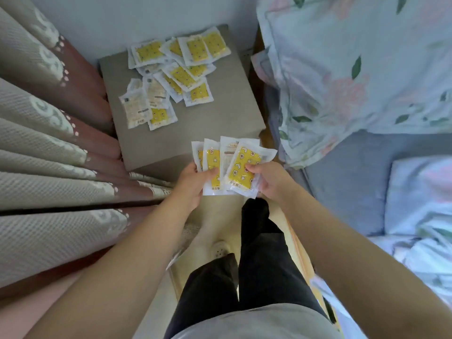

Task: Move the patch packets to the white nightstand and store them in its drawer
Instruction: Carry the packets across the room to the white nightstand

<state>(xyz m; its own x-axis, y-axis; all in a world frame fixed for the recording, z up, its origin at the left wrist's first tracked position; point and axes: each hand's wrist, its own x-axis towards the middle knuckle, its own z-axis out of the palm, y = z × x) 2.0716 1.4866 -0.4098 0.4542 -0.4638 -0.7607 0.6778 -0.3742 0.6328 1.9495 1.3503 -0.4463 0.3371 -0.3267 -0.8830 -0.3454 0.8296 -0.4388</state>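
Several yellow-and-white patch packets point(171, 72) lie scattered on a grey-topped nightstand point(220, 113) against the wall. In front of its near edge, both hands hold a fanned bunch of packets point(228, 152). My left hand point(193, 182) grips the left packets, thumb on a yellow one. My right hand point(269, 179) pinches the rightmost yellow packet point(244, 170) with star and moon prints. No drawer is visible.
Pleated grey and brown curtains point(61, 143) hang at the left. A bed with a floral pillow and quilt point(354, 69) and a grey sheet point(347, 182) fills the right. My legs and a slippered foot point(220, 250) stand in the narrow floor gap between them.
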